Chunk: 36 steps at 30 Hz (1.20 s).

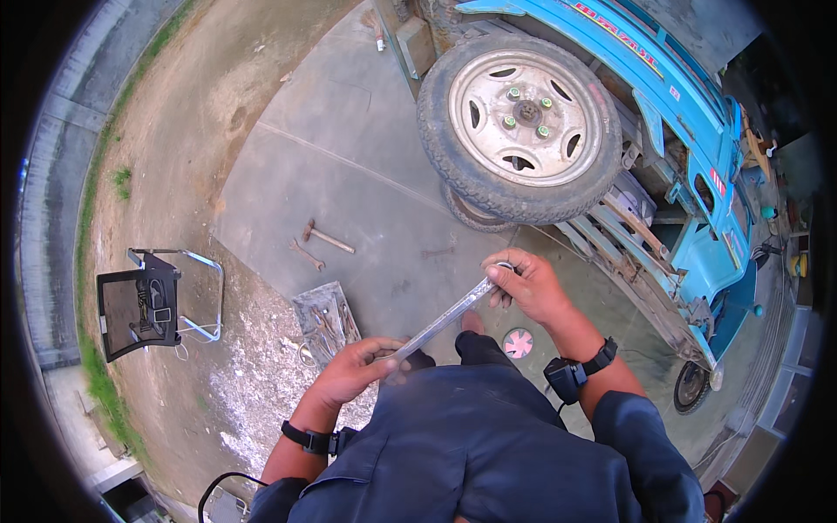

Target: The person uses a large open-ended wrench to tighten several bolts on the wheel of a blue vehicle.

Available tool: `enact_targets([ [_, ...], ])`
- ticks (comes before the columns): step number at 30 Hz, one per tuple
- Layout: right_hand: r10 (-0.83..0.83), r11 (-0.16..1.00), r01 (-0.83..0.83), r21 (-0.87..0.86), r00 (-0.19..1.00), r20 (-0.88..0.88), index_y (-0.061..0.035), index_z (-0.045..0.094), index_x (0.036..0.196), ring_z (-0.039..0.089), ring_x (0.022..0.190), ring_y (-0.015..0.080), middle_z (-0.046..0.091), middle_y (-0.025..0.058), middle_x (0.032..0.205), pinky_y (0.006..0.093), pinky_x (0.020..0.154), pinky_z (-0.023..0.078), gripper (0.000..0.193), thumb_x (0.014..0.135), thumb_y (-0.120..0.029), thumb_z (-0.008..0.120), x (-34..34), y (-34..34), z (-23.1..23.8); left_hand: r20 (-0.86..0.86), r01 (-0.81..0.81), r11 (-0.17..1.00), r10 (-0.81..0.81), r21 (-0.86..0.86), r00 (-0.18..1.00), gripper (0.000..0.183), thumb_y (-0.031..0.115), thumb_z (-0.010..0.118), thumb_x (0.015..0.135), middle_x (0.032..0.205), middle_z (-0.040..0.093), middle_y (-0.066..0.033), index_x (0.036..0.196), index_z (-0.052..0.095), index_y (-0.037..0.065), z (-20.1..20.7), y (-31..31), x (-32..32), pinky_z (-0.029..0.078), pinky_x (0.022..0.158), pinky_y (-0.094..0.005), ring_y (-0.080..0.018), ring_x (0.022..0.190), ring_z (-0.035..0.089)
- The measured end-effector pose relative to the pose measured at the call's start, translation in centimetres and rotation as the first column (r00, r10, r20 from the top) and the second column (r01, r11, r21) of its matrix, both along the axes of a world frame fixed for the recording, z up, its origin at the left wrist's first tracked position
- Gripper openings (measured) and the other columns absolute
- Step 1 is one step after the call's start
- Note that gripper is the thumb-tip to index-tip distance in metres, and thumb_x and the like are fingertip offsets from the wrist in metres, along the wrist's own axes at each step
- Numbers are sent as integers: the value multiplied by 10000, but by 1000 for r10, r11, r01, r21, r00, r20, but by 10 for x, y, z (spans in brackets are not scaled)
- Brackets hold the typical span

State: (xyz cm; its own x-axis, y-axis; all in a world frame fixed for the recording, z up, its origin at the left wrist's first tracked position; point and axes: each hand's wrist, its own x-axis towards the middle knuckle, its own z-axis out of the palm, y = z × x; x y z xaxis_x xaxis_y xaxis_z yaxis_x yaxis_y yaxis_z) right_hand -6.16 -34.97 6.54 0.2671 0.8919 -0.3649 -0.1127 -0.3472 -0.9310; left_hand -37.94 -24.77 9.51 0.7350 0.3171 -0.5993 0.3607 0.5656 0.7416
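Note:
A long silver wrench [446,316] slants across in front of my body, held at both ends. My right hand [530,286] pinches its upper end, where a ring shows by the thumb. Around the lower end close the fingers of my left hand [353,370], hiding that tip. Beyond my right hand stands a large vehicle wheel [528,112] with a black tyre, a dirty pale rim and several nuts around its hub. The wrench is well apart from the wheel.
A hammer [331,239] and a rusty spanner [307,255] lie on the concrete. Left of my legs sits a metal tray [316,302] of tools. A black folding chair [139,302] stands farther left. The blue vehicle [649,74] fills the right side. A pink-white disc [518,343] lies by my foot.

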Motion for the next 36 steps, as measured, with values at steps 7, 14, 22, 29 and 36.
enact_targets([
  [7,-327,944,329,0,940,-100,-1,479,1368,686,778,153,660,103,993,247,605,507,474,983,-242,614,62,29,14,-214,245,772,-144,587,966,226,217,634,967,709,627,-40,1019,628,-3,12,69,144,501,548,-282,-106,582,609],
  [14,-568,815,579,-13,803,179,3,525,1325,683,751,154,678,100,1011,256,580,500,432,946,-180,625,132,-10,-14,-318,338,454,-124,824,940,288,296,627,960,646,620,-79,971,620,8,-47,151,235,501,531,-318,-170,525,633],
  [22,-684,709,697,-107,717,134,-5,489,1349,677,771,151,663,98,1044,235,593,483,458,968,-226,612,164,-29,-14,-316,370,413,-194,832,929,329,322,635,953,624,607,-69,860,582,11,-78,180,265,486,496,-321,-165,491,612],
  [29,-673,727,682,-82,731,115,25,528,1259,678,733,160,658,98,969,242,567,479,367,960,-174,600,201,-5,-13,-423,436,682,-201,587,883,345,329,641,951,618,595,-64,837,571,11,-39,188,278,481,480,-303,-146,499,606],
  [36,-603,769,626,-129,778,178,18,554,1237,665,713,145,656,87,947,240,569,475,342,966,-189,594,232,-1,-33,-461,459,651,-185,605,868,374,383,632,943,587,612,-96,829,573,31,-48,184,279,497,529,-362,-205,499,633],
])
